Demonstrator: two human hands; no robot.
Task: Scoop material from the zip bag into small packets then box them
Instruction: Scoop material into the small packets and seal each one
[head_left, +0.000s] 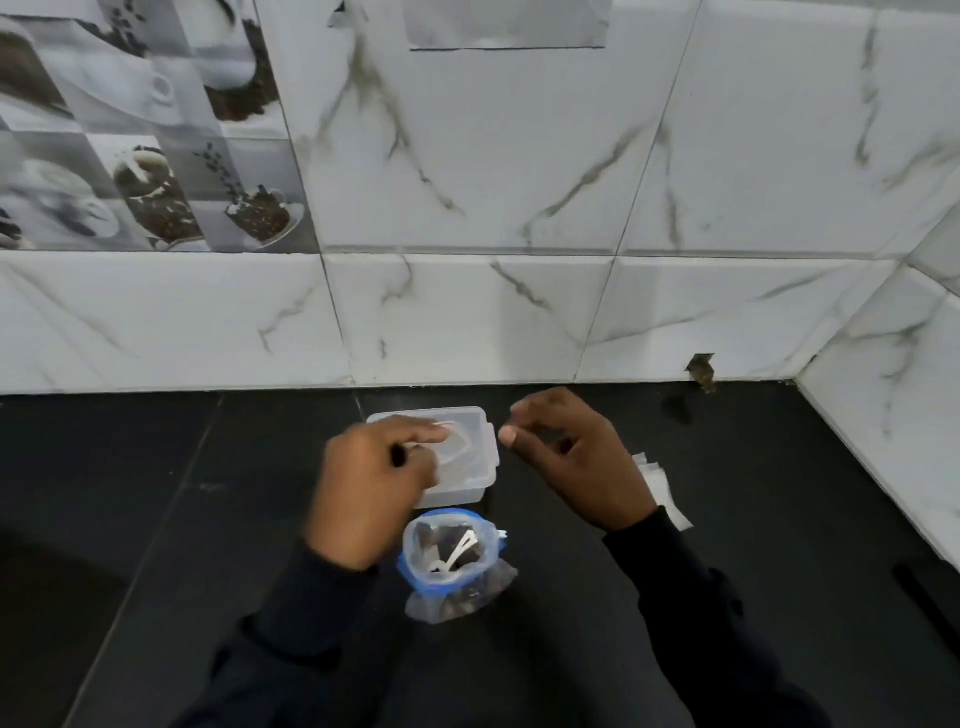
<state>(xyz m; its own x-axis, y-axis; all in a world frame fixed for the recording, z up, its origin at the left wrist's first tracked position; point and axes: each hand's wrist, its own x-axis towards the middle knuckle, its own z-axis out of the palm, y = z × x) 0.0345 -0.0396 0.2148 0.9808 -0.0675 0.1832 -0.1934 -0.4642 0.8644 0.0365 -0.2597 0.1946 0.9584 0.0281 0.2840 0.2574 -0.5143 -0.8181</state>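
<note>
- Reaching over the box (467, 488), the left hand (374, 467) lay with its fingers stretched across the top. A thin clear curved shape showed at the fingertips. Blur hid whether that was a packet being held or only a mark on the plastic, so I cannot tell whether this hand held anything.
- The box, clear plastic, sat on the dark bench (208, 519) under the left hand and just left of the right hand's thumb. Whether its lid was on, and whether any filled packets were inside, could not be made out.
- The zip bag (483, 582) stood below and between the two hands, just in front of the box, with its blue-edged mouth open. Neither hand touched it.
- A white scoop (460, 552) rested inside the bag on the dark material (441, 543). Plenty of material remained, so scooping was paused and probably unfinished.
- The right hand (571, 462) hovered just right of the box with its fingers loosely curled. Thumb and forefinger were near each other but apart, and nothing showed between them.
- A small stack of white packets (662, 486) lay on the bench behind the right wrist, partly hidden. They looked flat, so probably unfilled.
- My judgement: the work stood at a boxing step, with more packets left to fill and box.
</note>
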